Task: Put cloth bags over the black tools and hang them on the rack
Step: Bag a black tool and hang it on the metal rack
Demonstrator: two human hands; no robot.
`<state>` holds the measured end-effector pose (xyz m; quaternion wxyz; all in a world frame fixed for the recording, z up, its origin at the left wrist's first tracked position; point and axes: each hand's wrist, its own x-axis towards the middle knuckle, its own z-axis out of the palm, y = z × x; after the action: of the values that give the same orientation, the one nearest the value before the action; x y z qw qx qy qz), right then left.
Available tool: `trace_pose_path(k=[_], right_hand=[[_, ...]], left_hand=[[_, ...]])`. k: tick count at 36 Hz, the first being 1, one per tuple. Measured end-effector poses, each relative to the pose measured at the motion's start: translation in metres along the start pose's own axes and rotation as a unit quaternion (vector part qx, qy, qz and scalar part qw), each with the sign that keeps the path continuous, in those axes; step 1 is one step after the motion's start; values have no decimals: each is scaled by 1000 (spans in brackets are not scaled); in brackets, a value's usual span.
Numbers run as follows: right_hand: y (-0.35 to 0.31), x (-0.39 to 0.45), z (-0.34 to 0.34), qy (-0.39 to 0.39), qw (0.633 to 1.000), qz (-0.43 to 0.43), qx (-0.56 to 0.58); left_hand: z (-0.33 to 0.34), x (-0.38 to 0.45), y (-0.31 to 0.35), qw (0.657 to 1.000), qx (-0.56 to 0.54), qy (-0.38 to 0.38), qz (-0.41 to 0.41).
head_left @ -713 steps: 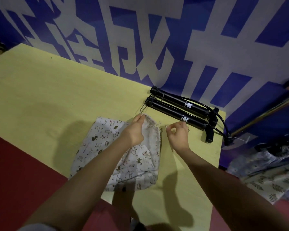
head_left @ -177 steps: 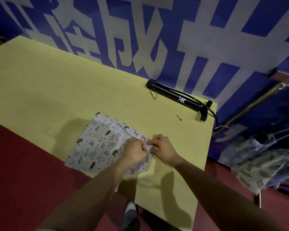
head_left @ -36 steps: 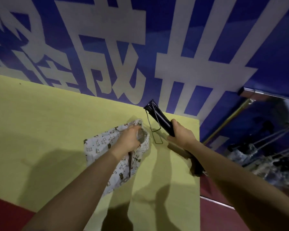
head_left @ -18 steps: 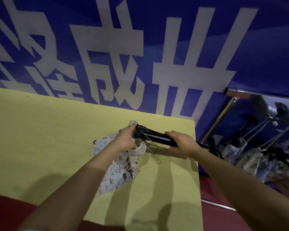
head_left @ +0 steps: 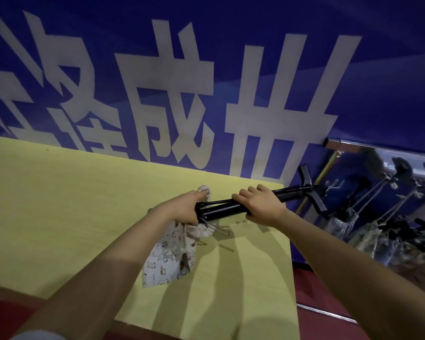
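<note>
The yellow table (head_left: 59, 204) lies bare toward its left edge. Bagged tools on the rack (head_left: 378, 153) crowd the space beyond its right edge.

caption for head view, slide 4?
Left hand holds patterned cloth bag open while right hand feeds in black tool.
</note>
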<state>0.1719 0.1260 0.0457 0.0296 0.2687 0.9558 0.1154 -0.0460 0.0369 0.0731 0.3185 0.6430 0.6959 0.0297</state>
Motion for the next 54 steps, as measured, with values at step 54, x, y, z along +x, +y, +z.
trace_pose_path(k=[54], right_hand=[[-63, 58, -31, 66, 863, 223, 448]], left_hand=[[-8, -10, 6, 890, -286, 355, 30]])
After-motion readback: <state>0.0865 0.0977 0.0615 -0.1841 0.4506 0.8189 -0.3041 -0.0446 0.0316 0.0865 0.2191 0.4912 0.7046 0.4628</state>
